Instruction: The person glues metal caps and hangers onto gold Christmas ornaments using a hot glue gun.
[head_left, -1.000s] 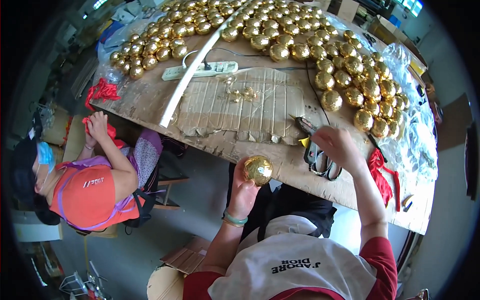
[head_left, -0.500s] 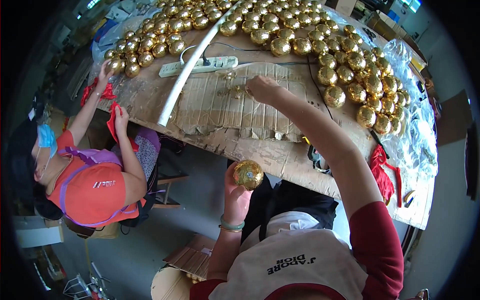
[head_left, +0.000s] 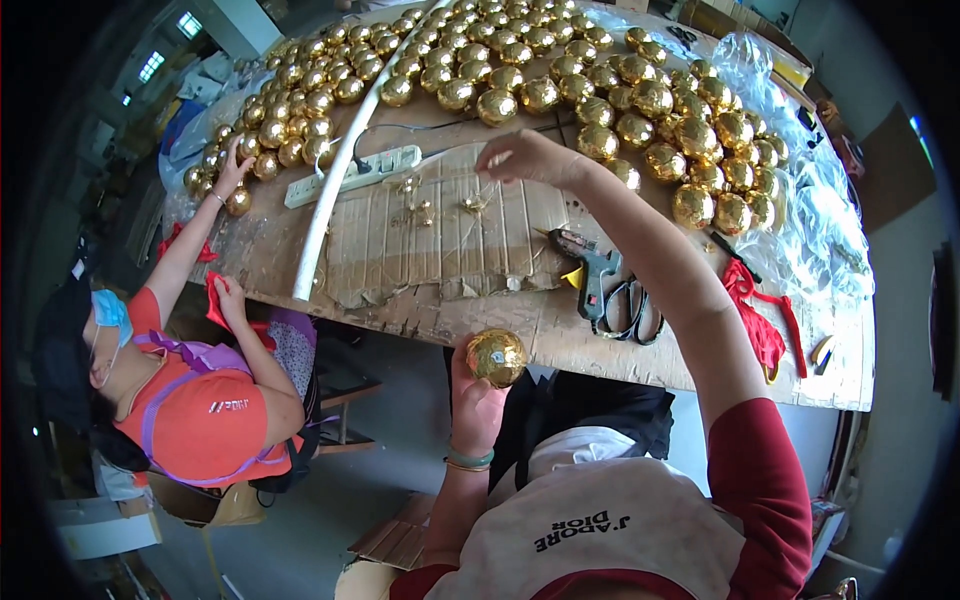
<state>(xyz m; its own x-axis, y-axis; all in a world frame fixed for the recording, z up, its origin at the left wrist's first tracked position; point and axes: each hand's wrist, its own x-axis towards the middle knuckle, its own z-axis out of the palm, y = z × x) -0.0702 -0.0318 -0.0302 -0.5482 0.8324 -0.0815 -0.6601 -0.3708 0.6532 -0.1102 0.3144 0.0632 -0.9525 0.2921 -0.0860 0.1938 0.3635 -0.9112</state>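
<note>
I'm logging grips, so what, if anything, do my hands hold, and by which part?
Your left hand holds a gold ball around its left and lower side; whether your right hand holds anything can't be told.

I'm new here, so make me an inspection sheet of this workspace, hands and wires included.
Surface: wooden table with worn front edge; cardboard sheet on it.
Job's things: one held gold ball; many loose gold balls; glue gun lying right of the cardboard sheet.
Clutter: red fabric and clear plastic at right; white tube lying across.
Hands: left hand holds the gold ball; right hand over the cardboard sheet, grip unclear.
Cables: power strip, dark cord behind it.
Surroundings: co-worker at left.
</note>
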